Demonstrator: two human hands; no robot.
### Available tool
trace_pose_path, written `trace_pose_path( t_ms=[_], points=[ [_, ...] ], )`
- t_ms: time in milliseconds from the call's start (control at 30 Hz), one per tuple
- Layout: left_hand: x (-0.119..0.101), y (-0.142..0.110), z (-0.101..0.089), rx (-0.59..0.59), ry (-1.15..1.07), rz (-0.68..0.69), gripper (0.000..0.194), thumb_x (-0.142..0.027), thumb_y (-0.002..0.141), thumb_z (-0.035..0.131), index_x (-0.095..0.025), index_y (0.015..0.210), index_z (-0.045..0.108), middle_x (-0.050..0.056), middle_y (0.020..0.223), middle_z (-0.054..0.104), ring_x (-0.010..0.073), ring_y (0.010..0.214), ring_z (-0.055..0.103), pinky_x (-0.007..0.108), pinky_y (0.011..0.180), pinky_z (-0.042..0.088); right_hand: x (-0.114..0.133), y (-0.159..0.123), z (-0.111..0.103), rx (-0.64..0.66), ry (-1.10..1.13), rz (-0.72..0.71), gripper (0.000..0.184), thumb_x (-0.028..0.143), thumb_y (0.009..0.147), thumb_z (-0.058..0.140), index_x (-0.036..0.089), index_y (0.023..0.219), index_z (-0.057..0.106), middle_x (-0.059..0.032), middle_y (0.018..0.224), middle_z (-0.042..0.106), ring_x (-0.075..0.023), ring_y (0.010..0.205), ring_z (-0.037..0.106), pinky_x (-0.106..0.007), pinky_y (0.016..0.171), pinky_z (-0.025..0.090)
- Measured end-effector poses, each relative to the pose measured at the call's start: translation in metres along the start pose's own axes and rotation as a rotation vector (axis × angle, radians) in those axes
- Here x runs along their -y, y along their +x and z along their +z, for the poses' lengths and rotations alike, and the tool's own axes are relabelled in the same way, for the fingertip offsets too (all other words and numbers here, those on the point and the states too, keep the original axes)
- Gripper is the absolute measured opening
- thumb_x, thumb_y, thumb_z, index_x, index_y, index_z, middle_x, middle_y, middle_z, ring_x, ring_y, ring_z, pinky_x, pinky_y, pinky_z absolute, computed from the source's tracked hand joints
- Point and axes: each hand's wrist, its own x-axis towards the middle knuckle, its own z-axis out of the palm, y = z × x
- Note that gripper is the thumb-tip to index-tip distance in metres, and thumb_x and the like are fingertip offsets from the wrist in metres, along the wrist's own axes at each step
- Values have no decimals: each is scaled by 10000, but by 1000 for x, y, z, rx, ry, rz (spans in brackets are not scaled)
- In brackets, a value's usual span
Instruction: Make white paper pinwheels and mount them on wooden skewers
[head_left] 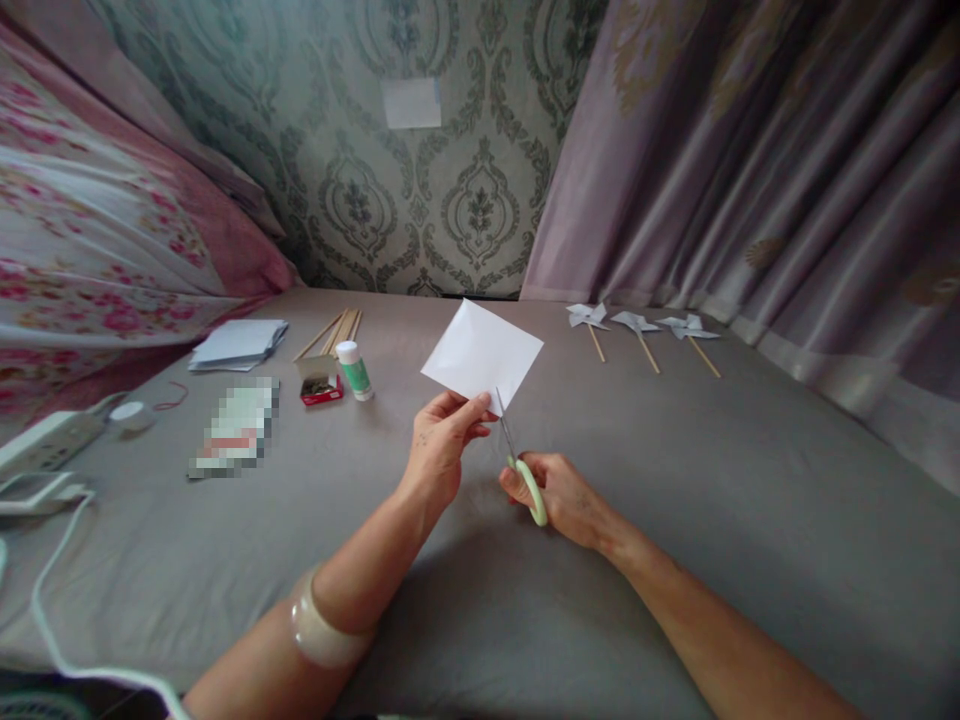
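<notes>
My left hand point(442, 440) pinches a square sheet of white paper point(484, 350) near its lower corner, thumb on top. The sheet is held up off the table, with one corner pointing toward me. My right hand point(559, 495) grips a pair of scissors point(534, 490) with pale green handles. Their metal blades point up and away from me and meet the paper's near corner, close to my left thumb. Whether the blades have cut into the sheet, I cannot tell.
Three paper pinwheels on sticks point(636, 325) lie at the back right. Toward the left are a paper stack point(236, 343), wooden sticks point(341, 330), a glue stick point(355, 372), a small red box point(321, 390), a blurred-out packet point(236, 425) and a power strip point(49, 440) with a white cable.
</notes>
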Motion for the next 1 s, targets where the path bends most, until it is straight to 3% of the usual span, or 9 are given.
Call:
trace_pose_path(
  t_ms=[1000],
  points=[
    [1,-3,2,-28,18,2,248,-293,573,790,-130,611,607,16,618,642,79,555,570,201,567,457,4,1,3,-113,15,25,489,603,673,650,178,542,448,60,521,382,-75,510,308,-231,471,249]
  ],
)
